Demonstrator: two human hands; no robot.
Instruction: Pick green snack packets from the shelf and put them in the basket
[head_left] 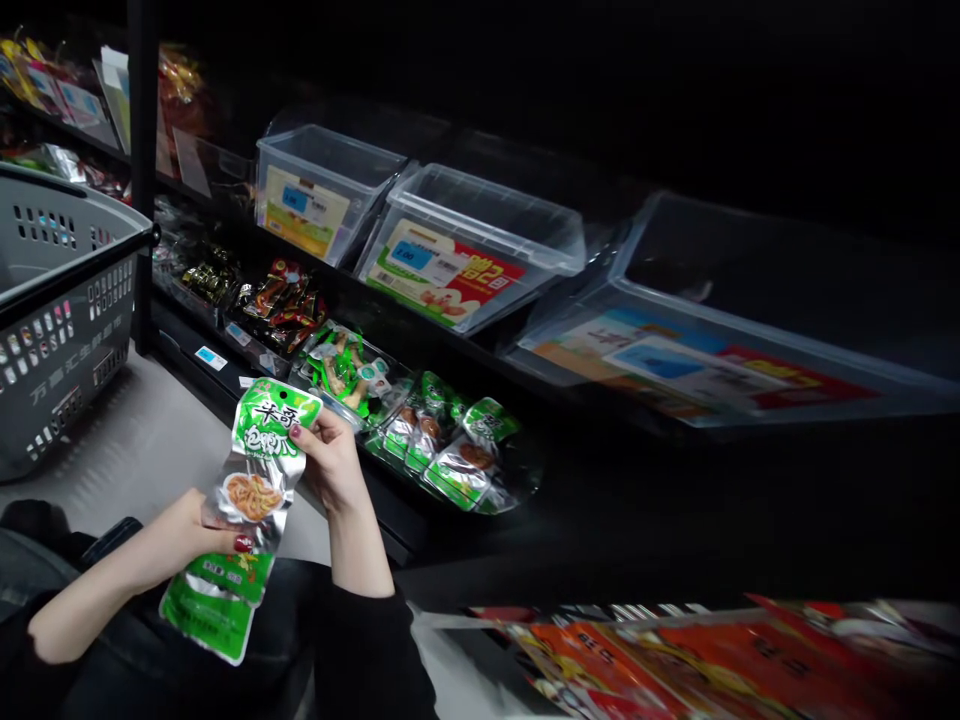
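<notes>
Two green and silver snack packets [255, 495] overlap in my hands, the front one showing a picture of food on a plate. My left hand [184, 540] grips their lower half, its thumb lying across the front. Near the top right corner my right hand [330, 455] pinches the front packet between thumb and fingers. Just beyond the right hand, a clear bin of similar green packets [465, 450] sits on the low shelf. Beside it, another bin holds bright green packs [337, 370].
A grey shopping basket [67, 320] stands on the left. Clear plastic tubs [472, 210] with price labels line the shelf above. Dark and red packets [281, 300] lie farther left on the low shelf. Orange-red bags [600, 660] fill the lower right. A black post [142, 150] rises behind the basket.
</notes>
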